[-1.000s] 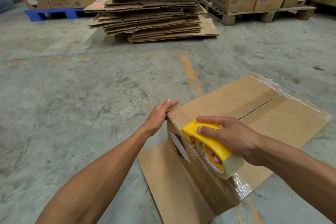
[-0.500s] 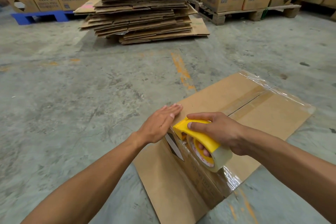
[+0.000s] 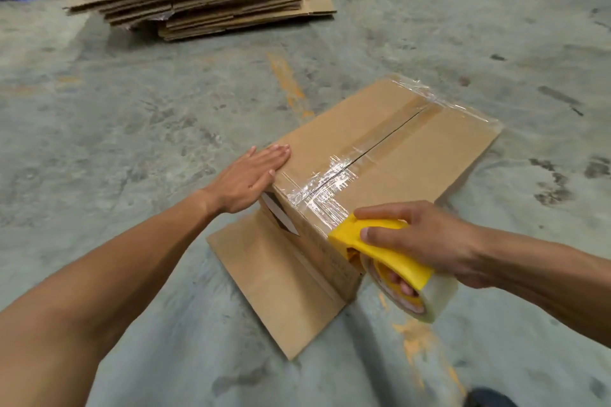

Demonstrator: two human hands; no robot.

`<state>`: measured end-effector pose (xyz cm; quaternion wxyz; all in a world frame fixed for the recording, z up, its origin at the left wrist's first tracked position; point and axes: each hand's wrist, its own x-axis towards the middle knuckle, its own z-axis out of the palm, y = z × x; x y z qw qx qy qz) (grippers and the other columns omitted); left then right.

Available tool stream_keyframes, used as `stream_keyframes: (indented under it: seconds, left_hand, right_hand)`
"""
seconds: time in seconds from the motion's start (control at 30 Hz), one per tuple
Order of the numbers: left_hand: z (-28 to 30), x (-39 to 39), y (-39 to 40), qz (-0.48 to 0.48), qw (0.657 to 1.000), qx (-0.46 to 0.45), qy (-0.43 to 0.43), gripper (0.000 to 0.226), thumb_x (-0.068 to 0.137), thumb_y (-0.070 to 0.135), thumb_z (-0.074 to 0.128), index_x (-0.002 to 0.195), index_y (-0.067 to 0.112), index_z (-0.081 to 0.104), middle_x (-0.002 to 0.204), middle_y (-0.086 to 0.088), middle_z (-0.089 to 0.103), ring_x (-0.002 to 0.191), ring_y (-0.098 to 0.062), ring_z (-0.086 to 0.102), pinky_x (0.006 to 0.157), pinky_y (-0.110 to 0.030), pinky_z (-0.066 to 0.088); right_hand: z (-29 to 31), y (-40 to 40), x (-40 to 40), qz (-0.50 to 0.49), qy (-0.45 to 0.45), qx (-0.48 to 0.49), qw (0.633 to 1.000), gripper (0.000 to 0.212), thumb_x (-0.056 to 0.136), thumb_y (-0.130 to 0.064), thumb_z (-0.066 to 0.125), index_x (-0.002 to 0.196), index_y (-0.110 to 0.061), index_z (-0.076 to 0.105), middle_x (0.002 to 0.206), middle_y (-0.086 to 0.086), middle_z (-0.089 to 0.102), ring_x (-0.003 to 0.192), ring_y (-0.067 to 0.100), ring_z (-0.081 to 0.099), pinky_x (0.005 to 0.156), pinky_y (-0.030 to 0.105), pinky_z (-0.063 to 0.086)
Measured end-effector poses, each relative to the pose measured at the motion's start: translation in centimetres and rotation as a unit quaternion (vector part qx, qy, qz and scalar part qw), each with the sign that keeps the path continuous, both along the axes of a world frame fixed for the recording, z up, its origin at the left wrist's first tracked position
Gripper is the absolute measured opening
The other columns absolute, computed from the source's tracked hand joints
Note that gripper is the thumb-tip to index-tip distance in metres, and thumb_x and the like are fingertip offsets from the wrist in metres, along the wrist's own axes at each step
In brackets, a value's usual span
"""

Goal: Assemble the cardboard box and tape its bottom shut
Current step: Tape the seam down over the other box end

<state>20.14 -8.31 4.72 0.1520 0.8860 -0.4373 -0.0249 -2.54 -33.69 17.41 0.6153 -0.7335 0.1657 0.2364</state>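
**Tape strip running along the near edge of the box**

You are drawing the tape dispenser [image 3: 380,241] rightward: half a second ago it was sitting at the near-left corner beside your left hand, and now it is out near the near-right corner of the box [image 3: 413,155], leaving a shiny strip of clear tape [image 3: 317,198] across the near end of the centre seam [image 3: 386,139]. That suggests the cross strip sealing this edge is nearly laid, so you are probably getting close to the point of tearing it off and pressing it down.

Your right hand [image 3: 426,241] is clamped around the yellow handle, fingers threaded through the roll, with the dispenser's front lip touching the box's near top edge. Your left hand [image 3: 251,178] is lying flat and open, fingers together, pressing on the near-left corner, just left of where the strip begins.

The box is sitting upside down on the concrete floor [image 3: 132,129] in front of you, one loose flap [image 3: 277,284] spreading toward you on the near side.
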Motion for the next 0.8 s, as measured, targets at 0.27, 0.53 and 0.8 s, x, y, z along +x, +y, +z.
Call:
stream_keyframes:
  seconds: [0.27, 0.53, 0.8]
  left_hand:
    - [1.5, -1.5, -0.9, 0.022, 0.998, 0.051, -0.021, 0.069, 0.094, 0.058, -0.008, 0.154, 0.025, 0.005, 0.164, 0.004, 0.004, 0.149, -0.006, -0.005, 0.121, -0.042, -0.013]
    - [1.3, -10.6, -7.5, -0.191, 0.981, 0.027, -0.029, 0.058, 0.102, 0.036, 0.008, 0.156, 0.017, 0.017, 0.163, 0.002, 0.015, 0.151, -0.013, 0.000, 0.123, -0.040, -0.002]
    - [1.3, -5.5, -6.7, -0.173, 0.979, 0.085, -0.070, 0.054, 0.103, 0.035, 0.011, 0.155, 0.026, 0.021, 0.162, 0.008, 0.021, 0.151, -0.012, 0.011, 0.121, -0.042, 0.017]
  right_hand:
    - [-1.1, -0.4, -1.7, -0.030, -0.010, 0.019, 0.999, 0.041, 0.095, -0.013, 0.065, 0.134, -0.024, 0.058, 0.056, 0.020, 0.057, 0.033, 0.022, 0.050, 0.038, 0.027, 0.049]
    - [-1.4, -0.7, -1.1, -0.024, -0.022, 0.005, 0.999, 0.038, 0.093, -0.016, 0.068, 0.129, -0.026, 0.063, 0.056, 0.019, 0.060, 0.035, 0.023, 0.052, 0.037, 0.026, 0.048]
    - [-1.3, 0.6, 1.8, -0.027, -0.047, 0.013, 0.998, 0.028, 0.096, -0.013, 0.063, 0.116, -0.032, 0.064, 0.052, 0.016, 0.059, 0.032, 0.021, 0.052, 0.036, 0.027, 0.049]
